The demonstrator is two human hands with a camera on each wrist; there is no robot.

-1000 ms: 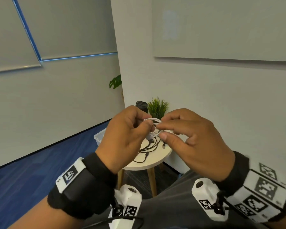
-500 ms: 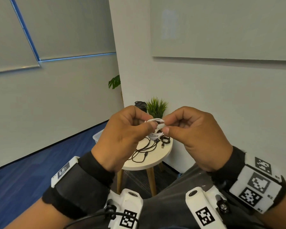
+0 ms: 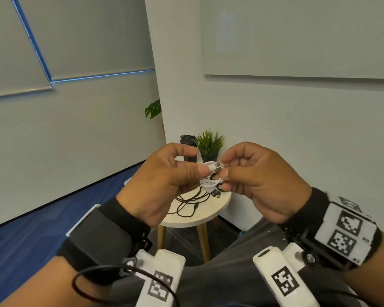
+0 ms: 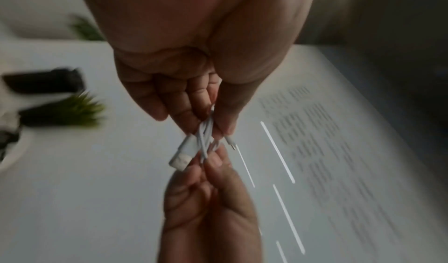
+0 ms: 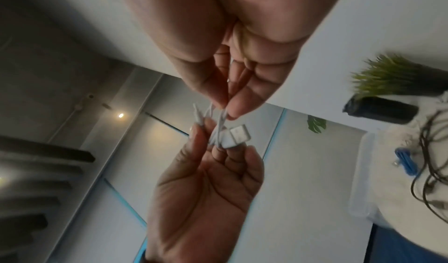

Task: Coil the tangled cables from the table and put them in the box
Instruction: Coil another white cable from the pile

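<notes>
Both hands hold a small coil of white cable [image 3: 210, 181] in the air above the round table [image 3: 193, 222]. My left hand [image 3: 197, 167] pinches the coil's left side, and the white USB plug [image 3: 213, 166] lies by its thumb. My right hand [image 3: 225, 168] pinches the right side. In the left wrist view the left hand [image 4: 211, 129] grips the strands beside the plug [image 4: 181, 156]. The right wrist view shows the right hand [image 5: 226, 108] pinching the strands above the plug [image 5: 236, 134]. Tangled black cables [image 3: 186, 204] lie on the table. A clear box [image 5: 363, 171] holding a blue cable [image 5: 404, 161] stands beside it.
A small potted plant [image 3: 210, 144] and a black bottle [image 3: 187, 140] stand at the back of the table against the wall. The table has wooden legs [image 3: 203, 242] and sits in a corner. Blue carpet [image 3: 42, 222] stretches to the left. My lap is below the hands.
My right hand's fingers have curled in from a stretched pose onto the coil. The white plug has come up on top between the two hands. The black cables have not moved.
</notes>
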